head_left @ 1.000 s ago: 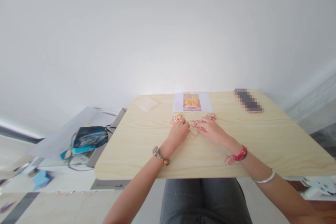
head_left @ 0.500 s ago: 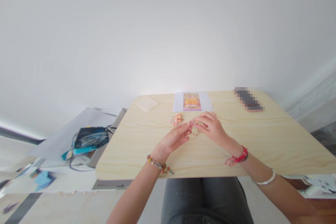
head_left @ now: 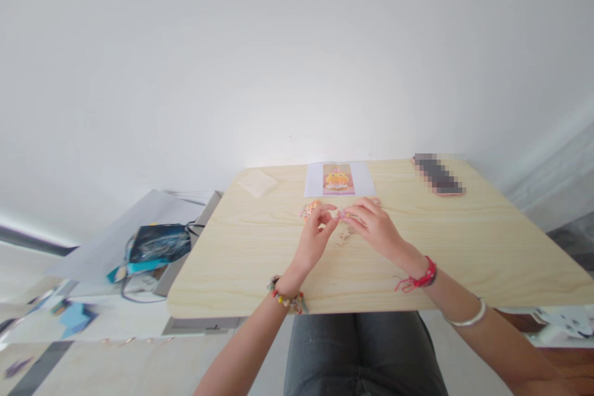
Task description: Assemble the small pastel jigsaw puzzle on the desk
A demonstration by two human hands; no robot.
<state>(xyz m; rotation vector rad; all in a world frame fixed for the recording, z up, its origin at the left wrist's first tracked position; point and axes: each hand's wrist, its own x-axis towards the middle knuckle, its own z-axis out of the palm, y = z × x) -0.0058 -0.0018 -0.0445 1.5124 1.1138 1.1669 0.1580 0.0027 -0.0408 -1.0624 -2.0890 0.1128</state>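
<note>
My left hand [head_left: 314, 236] and my right hand [head_left: 375, 225] meet above the middle of a pale wooden table [head_left: 464, 247]. Both pinch a small pinkish puzzle piece [head_left: 342, 215] held between their fingertips, a little above the tabletop. A small heap of orange-pink pieces [head_left: 308, 209] lies just left of my left hand. More loose pieces [head_left: 343, 237] lie under the hands. A printed picture of a yellow figure on a white sheet [head_left: 338, 179] lies at the far edge, beyond the hands.
A phone, blurred out [head_left: 438, 176], lies at the table's far right. A pale square of paper [head_left: 258, 183] sits at the far left corner. Left of the table a lower surface holds a dark blue bag [head_left: 158, 242] with cords. My grey trousers [head_left: 362, 352] show below the table edge.
My left hand left the heap of pieces, turned over and rose toward the right hand. The right hand lifted off the table, and both fingertips now meet on a small piece.
</note>
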